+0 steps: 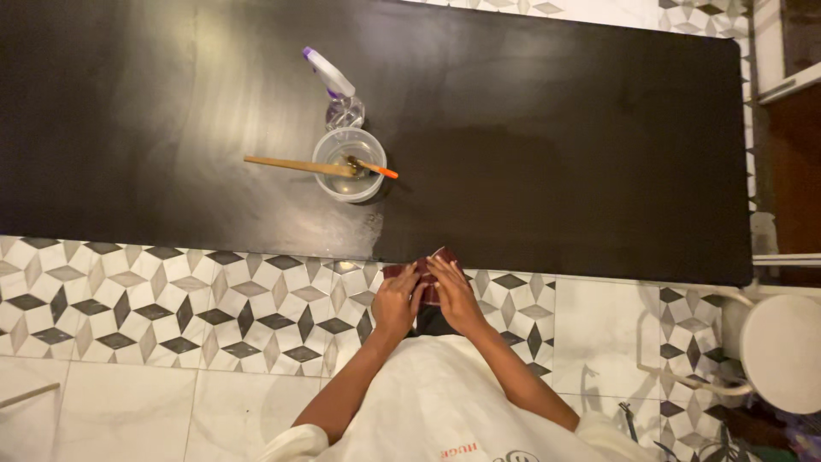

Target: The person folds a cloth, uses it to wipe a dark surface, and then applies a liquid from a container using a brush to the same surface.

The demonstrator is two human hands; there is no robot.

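- Both hands are down on a dark red cloth (426, 275), which lies over the near edge of the black table (556, 128), roughly at the middle of that edge.
- The left hand (397, 301) lies on the cloth's left part, fingers curled and closed over it in a grip.
- The right hand (453, 295) lies on the right part, fingers laid flat and pressing; one corner of the cloth peeps out past the fingertips onto the tabletop.
- The cloth looks bunched or folded small, not spread out. Whether it is damp, I cannot tell.
- Further in, toward the table's middle, stands a clear plastic tub (349, 163) with a wooden-handled brush (299, 165) resting across its rim, orange tip sticking out to the right.
- Touching the tub on its far side is a clear spray bottle (335, 92) with a white and purple trigger head.
- My read on progress: the tabletop shows streaky, dull sheen on its left half and near the tub, while the right half looks darker and even. So the wiping seems partly done at most, with the hands only at the near edge now.
- Beneath: patterned floor tiles (171, 299), and a round white stool (782, 351) off the table's right near corner.
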